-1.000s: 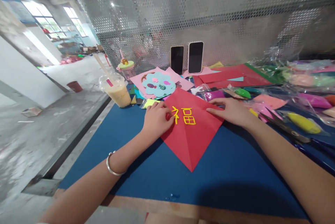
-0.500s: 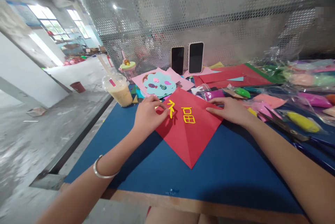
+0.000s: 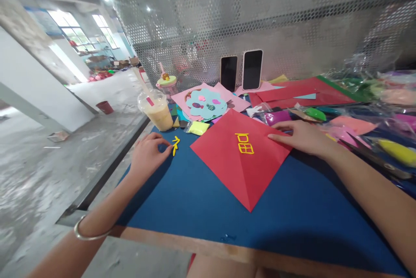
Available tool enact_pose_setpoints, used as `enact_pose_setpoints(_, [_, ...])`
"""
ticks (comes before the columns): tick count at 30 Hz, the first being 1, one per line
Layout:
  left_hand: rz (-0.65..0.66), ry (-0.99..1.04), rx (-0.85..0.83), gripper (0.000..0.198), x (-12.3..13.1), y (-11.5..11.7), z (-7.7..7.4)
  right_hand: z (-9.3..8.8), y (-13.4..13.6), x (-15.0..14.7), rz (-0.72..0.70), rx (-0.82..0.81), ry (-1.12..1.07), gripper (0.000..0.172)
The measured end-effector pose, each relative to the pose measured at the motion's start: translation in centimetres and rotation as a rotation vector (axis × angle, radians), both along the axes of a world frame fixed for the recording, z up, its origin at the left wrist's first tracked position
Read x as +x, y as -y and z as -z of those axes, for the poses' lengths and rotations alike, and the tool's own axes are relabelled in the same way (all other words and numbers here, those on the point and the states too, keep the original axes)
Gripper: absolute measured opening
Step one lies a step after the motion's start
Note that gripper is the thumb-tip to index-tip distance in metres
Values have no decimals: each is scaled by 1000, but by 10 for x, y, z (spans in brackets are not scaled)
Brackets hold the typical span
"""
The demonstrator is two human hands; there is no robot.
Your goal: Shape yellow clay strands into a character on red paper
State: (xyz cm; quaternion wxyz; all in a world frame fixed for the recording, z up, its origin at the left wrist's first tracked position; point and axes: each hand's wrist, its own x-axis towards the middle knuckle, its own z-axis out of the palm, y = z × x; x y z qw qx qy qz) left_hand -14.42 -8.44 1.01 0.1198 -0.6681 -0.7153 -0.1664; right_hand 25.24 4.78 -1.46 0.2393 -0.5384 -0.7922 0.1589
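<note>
My left hand [image 3: 150,153] pinches a small branched piece of yellow clay [image 3: 175,144] between thumb and forefinger. It is held over the blue tabletop, left of a square of red paper [image 3: 224,156]. The paper lies turned like a diamond, with a crease down its middle. Yellow clay strokes [image 3: 244,143], shaped as the right part of a Chinese character, sit on its centre. My right hand [image 3: 295,138] has thumb and fingers closed on the paper's upper right edge.
A plastic cup of pale drink [image 3: 159,115] and a lidded cup [image 3: 168,85] stand at back left. Behind the paper are a blue cloud-shaped cutout [image 3: 208,103] and two phones [image 3: 252,70]. Clay packets [image 3: 277,116] and scissors [image 3: 373,158] lie right.
My left hand has lifted the yellow clay piece off the red paper and carried it left, beyond the paper's edge. My right hand stays at the paper's right side. The view has shifted slightly.
</note>
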Motion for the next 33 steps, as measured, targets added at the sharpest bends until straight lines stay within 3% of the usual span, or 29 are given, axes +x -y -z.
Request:
enact_pose_setpoints(3, [7, -59, -8, 22, 2, 3, -1, -1, -1, 2, -4, -24, 38, 36])
enact_pose_setpoints(6, [30, -124, 58, 22, 19, 4, -11, -4, 0, 4, -17, -48, 59, 36])
enact_pose_setpoints(9, [164, -107, 74, 17, 56, -4, -20, -6, 0, 5, -27, -69, 49, 35])
enact_pose_setpoints(13, [378, -31, -37, 15, 114, -25, -21, -8, 1, 4, -21, -111, -27, 34])
enact_pose_setpoints(16, [415, 38, -78, 14, 139, -48, -15, -8, 1, 3, -13, -162, -100, 35])
enact_pose_setpoints(23, [479, 65, -80, 14, 150, -87, -7, -11, 2, 2, -38, -162, -101, 41])
enact_pose_setpoints(33, [530, 63, -108, 8, 157, -99, -4, -16, 7, -1, -36, -102, -52, 40])
